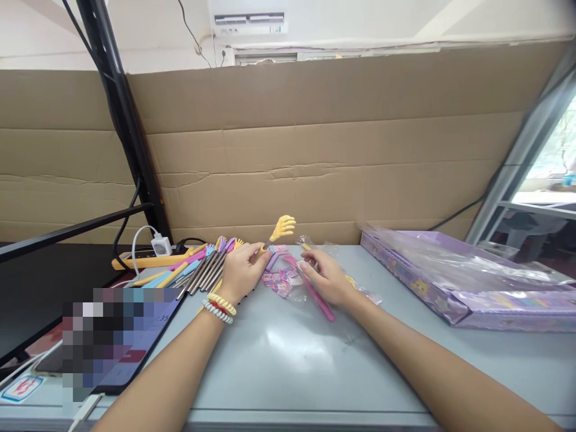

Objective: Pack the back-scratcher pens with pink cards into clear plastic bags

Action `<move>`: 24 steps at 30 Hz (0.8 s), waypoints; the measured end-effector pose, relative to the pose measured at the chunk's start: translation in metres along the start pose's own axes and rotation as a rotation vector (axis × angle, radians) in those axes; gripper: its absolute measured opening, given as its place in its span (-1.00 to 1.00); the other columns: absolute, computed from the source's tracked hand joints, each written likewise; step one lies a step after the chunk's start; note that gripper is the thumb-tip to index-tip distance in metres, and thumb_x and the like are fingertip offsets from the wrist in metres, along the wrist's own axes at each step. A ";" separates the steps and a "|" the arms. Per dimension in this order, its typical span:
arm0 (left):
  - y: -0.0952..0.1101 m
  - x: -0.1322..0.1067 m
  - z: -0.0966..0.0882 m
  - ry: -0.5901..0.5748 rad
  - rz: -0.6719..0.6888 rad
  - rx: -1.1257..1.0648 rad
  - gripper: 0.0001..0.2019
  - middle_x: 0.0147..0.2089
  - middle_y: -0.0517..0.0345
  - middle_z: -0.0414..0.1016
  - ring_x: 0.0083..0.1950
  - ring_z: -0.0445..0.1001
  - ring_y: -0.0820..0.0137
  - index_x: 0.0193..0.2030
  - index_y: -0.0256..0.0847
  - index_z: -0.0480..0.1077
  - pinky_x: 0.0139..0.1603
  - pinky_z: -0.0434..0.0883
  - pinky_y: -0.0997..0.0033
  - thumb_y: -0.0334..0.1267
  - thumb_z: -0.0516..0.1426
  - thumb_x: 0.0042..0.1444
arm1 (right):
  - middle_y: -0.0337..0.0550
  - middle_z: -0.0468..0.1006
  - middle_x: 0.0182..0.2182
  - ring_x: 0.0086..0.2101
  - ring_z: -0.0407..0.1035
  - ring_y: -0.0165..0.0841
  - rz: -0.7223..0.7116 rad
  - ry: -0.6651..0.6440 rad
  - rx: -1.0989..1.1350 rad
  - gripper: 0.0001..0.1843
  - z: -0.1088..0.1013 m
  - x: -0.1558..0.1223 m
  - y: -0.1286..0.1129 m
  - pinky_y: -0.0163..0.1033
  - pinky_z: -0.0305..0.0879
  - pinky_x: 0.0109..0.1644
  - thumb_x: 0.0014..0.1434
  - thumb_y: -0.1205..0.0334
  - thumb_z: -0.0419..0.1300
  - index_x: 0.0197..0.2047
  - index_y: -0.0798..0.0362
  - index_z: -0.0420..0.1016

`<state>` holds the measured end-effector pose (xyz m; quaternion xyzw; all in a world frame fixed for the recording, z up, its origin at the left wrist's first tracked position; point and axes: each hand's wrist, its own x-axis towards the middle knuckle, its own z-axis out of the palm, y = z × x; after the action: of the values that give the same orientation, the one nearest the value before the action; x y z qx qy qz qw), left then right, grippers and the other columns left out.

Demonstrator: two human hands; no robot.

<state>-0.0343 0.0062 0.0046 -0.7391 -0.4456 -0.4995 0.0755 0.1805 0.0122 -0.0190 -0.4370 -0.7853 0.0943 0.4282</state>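
Observation:
My left hand [245, 267] is closed around the shaft of a back scratcher whose yellow hand-shaped head [283, 228] points up and to the right. My right hand [328, 276] has its fingers loosely curled and apart, over a pink back scratcher [320, 299] on the table; I cannot tell whether the fingertips touch it. Clear plastic wrappers and pink printed cards [281, 283] lie between the two hands. Left of my left hand, several back scratchers with metal shafts [204, 273] and coloured handles lie in a pile.
A purple printed box [459, 309] with clear plastic film over it stands on the right. At left are a yellow power strip [155, 261] with a white charger [161, 245] and a tablet [139, 354] on the grey table [288, 372]. Cardboard [315, 150] walls the back.

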 end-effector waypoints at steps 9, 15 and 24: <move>-0.005 -0.002 0.006 0.021 -0.079 -0.045 -0.78 -0.52 0.21 0.44 -0.49 0.38 0.46 -0.41 -0.22 0.38 -0.42 0.26 0.48 -0.12 0.06 0.10 | -0.12 0.44 -0.29 -0.29 0.30 -0.32 -0.054 -0.082 -0.130 -0.76 0.004 0.001 0.010 -0.19 0.22 -0.20 0.12 0.08 0.07 -0.23 0.05 0.39; -0.005 -0.003 0.006 0.005 -0.087 -0.013 -0.74 -0.56 0.20 0.46 -0.51 0.40 0.44 -0.48 -0.21 0.36 -0.44 0.28 0.45 -0.08 0.09 0.07 | -0.06 0.42 -0.27 -0.19 0.27 -0.24 -0.048 -0.156 -0.249 -0.78 0.006 0.000 0.013 -0.15 0.19 -0.12 0.10 0.16 0.09 -0.21 0.06 0.42; 0.001 -0.003 0.005 -0.173 -0.058 -0.111 -0.74 -0.43 0.15 0.57 -0.49 0.43 0.44 -0.41 -0.23 0.44 -0.42 0.30 0.44 -0.12 0.05 0.12 | -0.08 0.41 -0.32 -0.20 0.25 -0.22 -0.057 -0.266 -0.330 -0.82 0.005 -0.001 0.010 -0.10 0.14 -0.10 0.08 0.14 0.12 -0.28 0.06 0.41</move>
<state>-0.0306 0.0060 0.0004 -0.7694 -0.4433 -0.4595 -0.0189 0.1826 0.0187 -0.0281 -0.4624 -0.8518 0.0092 0.2460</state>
